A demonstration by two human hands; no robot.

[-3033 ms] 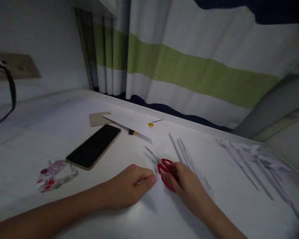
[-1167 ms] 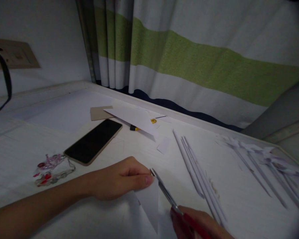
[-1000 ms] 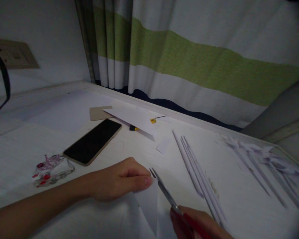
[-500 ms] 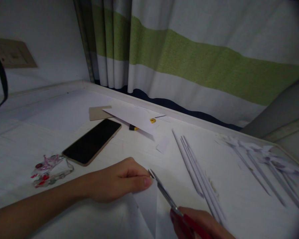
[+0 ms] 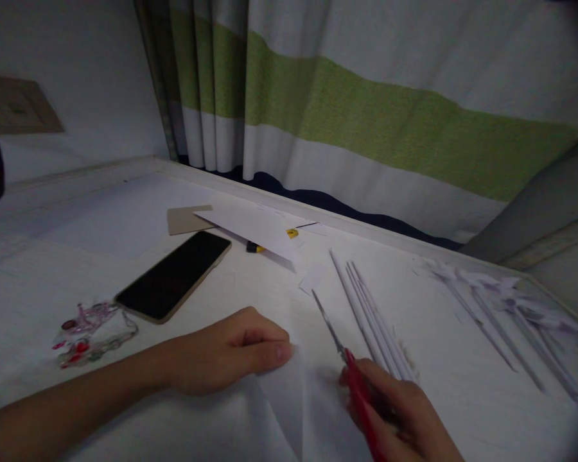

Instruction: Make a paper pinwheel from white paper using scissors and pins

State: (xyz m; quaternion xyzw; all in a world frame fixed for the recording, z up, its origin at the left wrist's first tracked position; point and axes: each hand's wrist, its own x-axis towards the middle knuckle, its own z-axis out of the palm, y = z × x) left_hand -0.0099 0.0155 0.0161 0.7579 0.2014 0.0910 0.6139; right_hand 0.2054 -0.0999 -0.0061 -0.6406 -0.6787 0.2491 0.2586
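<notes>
My left hand (image 5: 231, 351) rests on the white table, its fingers curled and pinching the upper edge of a white sheet of paper (image 5: 289, 410) that lies in front of me. In my right hand (image 5: 404, 417) I grip red-handled scissors (image 5: 340, 350), their closed blades pointing up and to the left, just right of the sheet and apart from it. A bundle of thin rolled paper sticks (image 5: 366, 311) lies right behind the scissors.
A black phone (image 5: 173, 274) lies at the left, with a clear pouch of pink and red bits (image 5: 84, 324) beside it. Folded white paper (image 5: 255, 226), brown card (image 5: 185, 219) and a yellow-black small tool (image 5: 256, 247) sit farther back. Paper flowers on sticks (image 5: 501, 301) lie at the right. A striped curtain (image 5: 366, 128) hangs behind.
My right hand took up the scissors from the table, held their blades at the paper's top edge by my left thumb, then drew them away to the right with blades closed.
</notes>
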